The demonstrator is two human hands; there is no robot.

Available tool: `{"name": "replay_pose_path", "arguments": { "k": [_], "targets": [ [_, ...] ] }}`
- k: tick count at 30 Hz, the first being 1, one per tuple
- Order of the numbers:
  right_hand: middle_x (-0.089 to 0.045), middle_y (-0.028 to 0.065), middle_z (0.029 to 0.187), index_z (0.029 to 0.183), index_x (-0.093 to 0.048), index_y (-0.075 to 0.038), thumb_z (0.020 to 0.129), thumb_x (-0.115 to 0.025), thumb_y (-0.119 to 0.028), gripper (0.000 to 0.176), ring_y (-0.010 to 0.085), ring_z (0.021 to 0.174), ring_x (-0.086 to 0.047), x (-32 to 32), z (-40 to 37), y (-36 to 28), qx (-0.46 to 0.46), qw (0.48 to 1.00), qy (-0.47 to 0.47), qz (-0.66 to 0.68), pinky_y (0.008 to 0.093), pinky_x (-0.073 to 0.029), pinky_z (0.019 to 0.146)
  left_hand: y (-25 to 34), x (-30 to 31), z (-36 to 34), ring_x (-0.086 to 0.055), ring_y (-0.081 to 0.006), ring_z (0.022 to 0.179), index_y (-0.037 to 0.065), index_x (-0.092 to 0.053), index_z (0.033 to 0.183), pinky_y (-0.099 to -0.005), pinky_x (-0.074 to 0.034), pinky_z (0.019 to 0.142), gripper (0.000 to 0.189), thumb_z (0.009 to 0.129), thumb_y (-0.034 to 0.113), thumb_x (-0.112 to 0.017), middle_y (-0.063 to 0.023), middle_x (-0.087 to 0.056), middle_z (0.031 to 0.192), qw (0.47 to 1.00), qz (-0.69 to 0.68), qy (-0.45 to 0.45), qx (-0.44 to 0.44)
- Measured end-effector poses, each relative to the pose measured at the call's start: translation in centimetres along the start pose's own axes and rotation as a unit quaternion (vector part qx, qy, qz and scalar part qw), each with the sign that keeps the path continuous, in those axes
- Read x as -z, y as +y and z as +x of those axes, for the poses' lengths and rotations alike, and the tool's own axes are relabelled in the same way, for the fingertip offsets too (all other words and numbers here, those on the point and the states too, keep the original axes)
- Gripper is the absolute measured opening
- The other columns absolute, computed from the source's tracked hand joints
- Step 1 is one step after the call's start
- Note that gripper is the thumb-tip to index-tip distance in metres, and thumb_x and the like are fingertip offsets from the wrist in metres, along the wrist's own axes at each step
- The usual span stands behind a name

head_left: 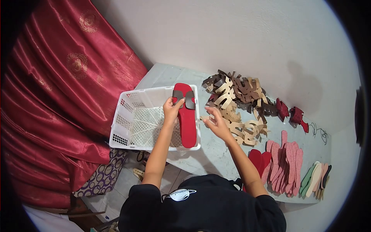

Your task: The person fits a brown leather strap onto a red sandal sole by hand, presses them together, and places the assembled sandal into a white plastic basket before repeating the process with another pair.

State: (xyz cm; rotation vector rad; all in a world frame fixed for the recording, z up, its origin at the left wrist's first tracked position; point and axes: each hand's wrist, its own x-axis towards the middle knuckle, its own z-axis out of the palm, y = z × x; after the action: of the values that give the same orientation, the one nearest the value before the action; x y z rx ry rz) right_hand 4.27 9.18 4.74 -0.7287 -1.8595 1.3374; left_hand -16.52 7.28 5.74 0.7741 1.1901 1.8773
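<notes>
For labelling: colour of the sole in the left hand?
Red sole, dark strap; head view.

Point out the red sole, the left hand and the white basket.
red sole point(188, 129): head view, on its bare red middle, below the dark strap.
left hand point(171, 109): head view, on the middle of the hand gripping the sole.
white basket point(122, 123): head view, on its perforated left wall.

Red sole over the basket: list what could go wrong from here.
1. The left hand pinches the red sole by its top end only, so it may slip; the dark strap under the thumb could shift.
2. The white basket seems to overhang the table edge, so a push could tip it.
</notes>
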Motion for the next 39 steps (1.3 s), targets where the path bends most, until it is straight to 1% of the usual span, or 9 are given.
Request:
{"name": "replay_pose_path", "arguments": {
  "k": [5,17,21,24,26,30,32,35,39],
  "targets": [
    [-0.047,0.016,0.112,0.116,-0.047,-0.004,0.079,-0.06,-0.014,0.04,0.032,0.111,-0.043,-1.6,-1.5,1.9,0.058,0.995,-0.02,-0.076,0.0386,-0.033,0.095,-4.5,2.5,4.4,-0.06,-0.0114,0.067,-0.002,-0.054,0.087,-0.0228,-0.049,0.061,0.019,0.074,0.0,-0.066,-0.0088,-0.063,0.081,0.998,0.053,0.02,-0.008],
    [-0.043,0.0192,0.119,0.117,-0.046,-0.01,0.079,-0.061,-0.018,0.042,0.0445,0.12,-0.028,-3.9,-3.1,4.7,0.059,0.98,-0.064,-0.176,0.0491,-0.021,0.103,-10.1,3.8,6.2,-0.058,-0.0121,0.067,-0.002,-0.054,0.084,-0.0246,-0.047,0.059,0.022,0.07,0.003,-0.069,-0.0085,-0.062,0.077,0.988,0.153,-0.003,0.023],
    [-0.043,0.0192,0.118,0.118,-0.046,-0.01,0.079,-0.061,-0.018,0.043,0.0442,0.12,-0.029,-4.6,-3.3,4.7,0.067,0.976,-0.068,-0.194,0.0495,-0.021,0.103,-11.9,4.5,6.8,-0.058,-0.0125,0.069,-0.003,-0.053,0.085,-0.0254,-0.047,0.06,0.023,0.07,0.006,-0.069,-0.0089,-0.062,0.078,0.974,0.226,0.001,0.001],
    [-0.043,0.0193,0.118,0.118,-0.046,-0.011,0.078,-0.061,-0.019,0.043,0.0445,0.119,-0.03,-5.1,-3.3,4.8,0.066,0.977,-0.073,-0.188,0.0496,-0.021,0.103,-13.3,5.3,7.4,-0.059,-0.0177,0.068,-0.001,-0.055,0.091,-0.031,-0.047,0.063,0.035,0.068,0.02,-0.072,-0.01,-0.062,0.079,0.958,0.286,0.006,-0.036],
    [-0.043,0.0198,0.117,0.118,-0.046,-0.011,0.078,-0.061,-0.018,0.043,0.0446,0.119,-0.03,-5.3,-3.5,4.4,0.071,0.976,-0.071,-0.195,0.0481,-0.021,0.104,-13.6,5.6,7.6,-0.059,-0.024,0.078,0.003,-0.057,0.098,-0.0354,-0.044,0.072,0.049,0.065,0.035,-0.073,-0.0122,-0.063,0.085,0.9,0.431,0.048,-0.036],
    [-0.042,0.0175,0.121,0.119,-0.046,-0.01,0.078,-0.061,-0.02,0.045,0.0436,0.122,-0.028,-5.7,-3.6,4.3,0.065,0.977,-0.076,-0.19,0.0537,-0.019,0.103,-14.6,5.8,7.1,-0.059,-0.017,0.069,0.004,-0.059,0.089,-0.0296,-0.044,0.064,0.034,0.068,0.028,-0.072,-0.0083,-0.064,0.076,0.868,0.476,0.101,-0.097],
    [-0.039,0.0147,0.129,0.123,-0.045,-0.011,0.084,-0.053,-0.03,0.044,0.0399,0.127,-0.023,-6.0,-3.8,4.1,0.049,0.96,-0.101,-0.255,0.0626,-0.013,0.1,-13.7,5.3,6.6,-0.049,-0.027,0.097,0.006,-0.059,0.1,-0.0355,-0.035,0.086,0.053,0.063,0.042,-0.072,-0.0112,-0.059,0.095,0.864,0.494,0.093,-0.007],
    [-0.039,0.0113,0.133,0.125,-0.045,-0.012,0.089,-0.041,-0.042,0.048,0.0332,0.131,-0.019,-6.6,-3.9,3.4,0.035,0.938,-0.128,-0.321,0.0696,-0.004,0.095,-14.3,5.7,6.9,-0.047,-0.0271,0.093,0.006,-0.06,0.1,-0.0374,-0.034,0.087,0.052,0.063,0.041,-0.072,-0.0099,-0.056,0.092,0.901,0.42,0.083,-0.071],
    [-0.046,0.011,0.128,0.126,-0.044,-0.011,0.09,-0.031,-0.048,0.053,0.0279,0.132,-0.021,-7.5,-3.9,3.9,0.076,0.898,-0.147,-0.407,0.07,0.004,0.094,-14.5,6.0,6.6,-0.046,-0.0263,0.093,0.006,-0.061,0.104,-0.0385,-0.034,0.087,0.054,0.064,0.04,-0.073,-0.0091,-0.052,0.094,0.888,0.439,0.092,-0.096]
  ]
}}
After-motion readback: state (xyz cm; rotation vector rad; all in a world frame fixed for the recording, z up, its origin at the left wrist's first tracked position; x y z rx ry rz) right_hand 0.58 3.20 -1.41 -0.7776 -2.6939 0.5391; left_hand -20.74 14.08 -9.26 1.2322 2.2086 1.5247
